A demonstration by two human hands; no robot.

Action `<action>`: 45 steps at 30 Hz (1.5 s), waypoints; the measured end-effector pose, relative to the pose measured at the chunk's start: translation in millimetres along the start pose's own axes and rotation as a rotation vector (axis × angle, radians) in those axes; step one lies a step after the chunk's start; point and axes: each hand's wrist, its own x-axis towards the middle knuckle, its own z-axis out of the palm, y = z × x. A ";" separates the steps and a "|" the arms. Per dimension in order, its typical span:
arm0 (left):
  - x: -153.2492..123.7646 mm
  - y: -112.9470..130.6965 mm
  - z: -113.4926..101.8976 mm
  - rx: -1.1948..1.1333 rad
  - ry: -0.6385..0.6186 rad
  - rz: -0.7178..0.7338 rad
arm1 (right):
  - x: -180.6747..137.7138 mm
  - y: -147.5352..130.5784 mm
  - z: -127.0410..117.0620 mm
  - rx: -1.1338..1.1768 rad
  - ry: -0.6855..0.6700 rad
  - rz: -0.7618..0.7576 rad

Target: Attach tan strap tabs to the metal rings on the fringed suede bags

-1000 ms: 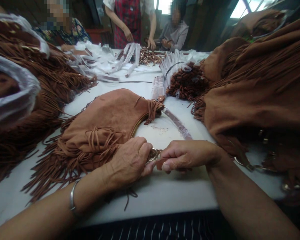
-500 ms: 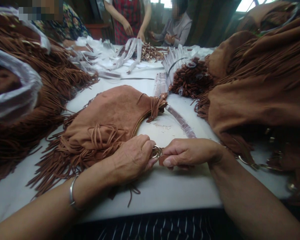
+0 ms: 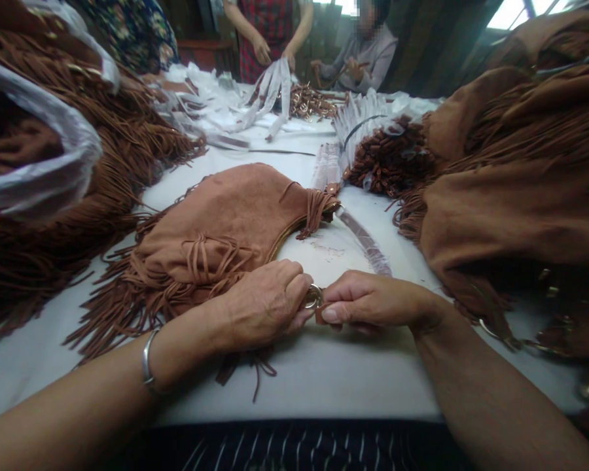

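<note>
A brown suede-like fringed handbag (image 3: 235, 209) lies on the white table in front of me. My left hand (image 3: 269, 304) is closed at the bag's near corner, gripping beside a metal ring (image 3: 313, 296). My right hand (image 3: 368, 301) pinches the brown end of a strap (image 3: 321, 314) against the ring's right side. From the bag's far corner the plastic-wrapped strap (image 3: 366, 242) curves down toward my right hand, which hides where it ends. Whether the strap's end passes through the ring cannot be made out.
Fringed brown bags are piled at the left (image 3: 112, 131) and right (image 3: 510, 190). A bundle of wrapped straps (image 3: 387, 147) lies beyond the bag. Several people stand or sit across the table (image 3: 294, 392); one person's hands (image 3: 262, 52) hold wrapped straps.
My view has shifted slightly left, so things sit farther right. Both hands keep their grip at the ring, with little other movement. A person across has lifted some wrapped straps.
</note>
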 end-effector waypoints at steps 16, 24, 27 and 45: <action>2.4 -3.8 -1.9 0.119 0.062 0.015 | 8.7 -2.2 6.4 0.223 0.224 -0.071; 1.6 4.6 -2.1 0.093 -0.032 -0.116 | 4.2 -2.1 1.2 0.177 0.220 -0.038; 2.3 5.0 -4.4 0.105 -0.057 -0.196 | 3.0 -3.6 3.1 0.147 0.275 -0.052; -0.1 11.0 -2.5 0.077 -0.165 0.167 | 15.0 17.2 -6.5 0.127 0.016 -0.111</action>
